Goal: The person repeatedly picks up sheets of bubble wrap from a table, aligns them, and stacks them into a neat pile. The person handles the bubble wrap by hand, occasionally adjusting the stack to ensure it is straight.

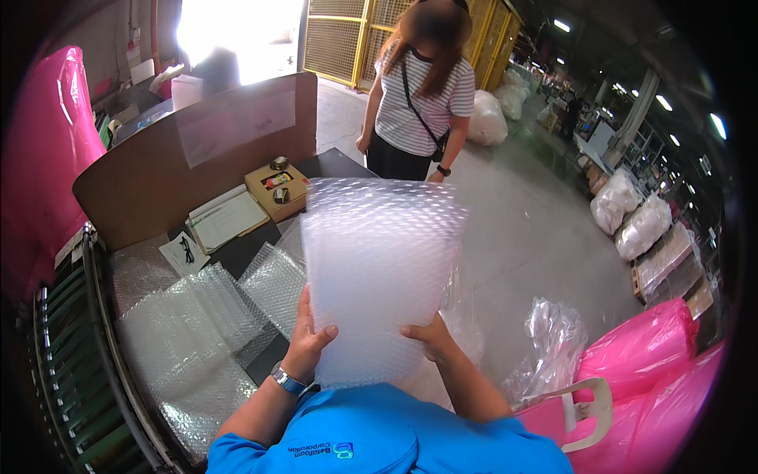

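Observation:
In front of my chest I hold up a stack of clear bubble wrap sheets (pixel 379 268), its far edge fanned slightly into layers. My left hand (pixel 310 340) grips the stack's left side, thumb on top and fingers behind. On the opposite edge my right hand (pixel 433 338) pinches it the same way, its other fingers mostly hidden underneath. More bubble wrap (pixel 185 340) lies spread over the dark table to the left, with a smaller piece (pixel 276 276) partly behind the held stack.
A clipboard with papers (pixel 225 220), eyeglasses (pixel 186 251) and a cardboard box (pixel 278 192) are on the table by a brown board (pixel 150 182). A roller conveyor (pixel 67 347) runs at left. A person (pixel 422 103) stands ahead. Pink bags (pixel 639 340) lie at right.

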`<state>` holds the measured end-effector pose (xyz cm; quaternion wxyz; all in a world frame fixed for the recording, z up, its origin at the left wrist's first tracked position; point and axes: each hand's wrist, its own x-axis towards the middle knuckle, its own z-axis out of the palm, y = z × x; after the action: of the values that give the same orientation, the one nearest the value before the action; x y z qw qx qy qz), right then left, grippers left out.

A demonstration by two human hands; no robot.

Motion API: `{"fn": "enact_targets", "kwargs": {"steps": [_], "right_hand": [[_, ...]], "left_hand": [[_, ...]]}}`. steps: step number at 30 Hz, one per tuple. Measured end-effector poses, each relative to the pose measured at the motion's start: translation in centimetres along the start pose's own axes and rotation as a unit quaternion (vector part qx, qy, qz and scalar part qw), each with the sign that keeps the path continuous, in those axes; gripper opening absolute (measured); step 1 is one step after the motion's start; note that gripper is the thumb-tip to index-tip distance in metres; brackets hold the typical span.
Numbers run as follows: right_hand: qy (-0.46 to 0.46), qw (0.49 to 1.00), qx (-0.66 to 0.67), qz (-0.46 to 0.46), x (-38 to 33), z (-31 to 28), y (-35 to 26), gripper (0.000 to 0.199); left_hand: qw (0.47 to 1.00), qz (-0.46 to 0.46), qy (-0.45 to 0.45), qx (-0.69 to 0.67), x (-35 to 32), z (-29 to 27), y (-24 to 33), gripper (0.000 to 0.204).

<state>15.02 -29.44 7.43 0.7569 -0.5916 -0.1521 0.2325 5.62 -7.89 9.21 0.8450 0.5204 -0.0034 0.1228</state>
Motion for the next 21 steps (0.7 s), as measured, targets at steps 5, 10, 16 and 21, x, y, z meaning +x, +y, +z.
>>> {"fn": "enact_targets", "kwargs": {"steps": [5,10,16,21], "right_hand": [[0.047,0.993,0.100,-0.034,-0.4,-2.5,0.7,0.078],[0.038,0.992,0.124,0.002,-0.6,-2.9,2.0,0.077],[0.017,0.987,0.160,0.022,-0.5,-3.1,2.3,0.074],[0.036,0.966,0.255,0.029,0.0,-2.6,2.0,0.069]], "left_hand": [[0.987,-0.083,-0.123,0.058,0.1,-0.4,0.0,0.104],[0.980,-0.083,-0.149,0.106,-0.5,-0.5,-0.3,0.093],[0.966,-0.014,-0.095,0.240,-0.1,-0.1,-1.6,0.079],[0.997,-0.037,-0.046,-0.039,0.4,0.5,-1.2,0.060]]}}
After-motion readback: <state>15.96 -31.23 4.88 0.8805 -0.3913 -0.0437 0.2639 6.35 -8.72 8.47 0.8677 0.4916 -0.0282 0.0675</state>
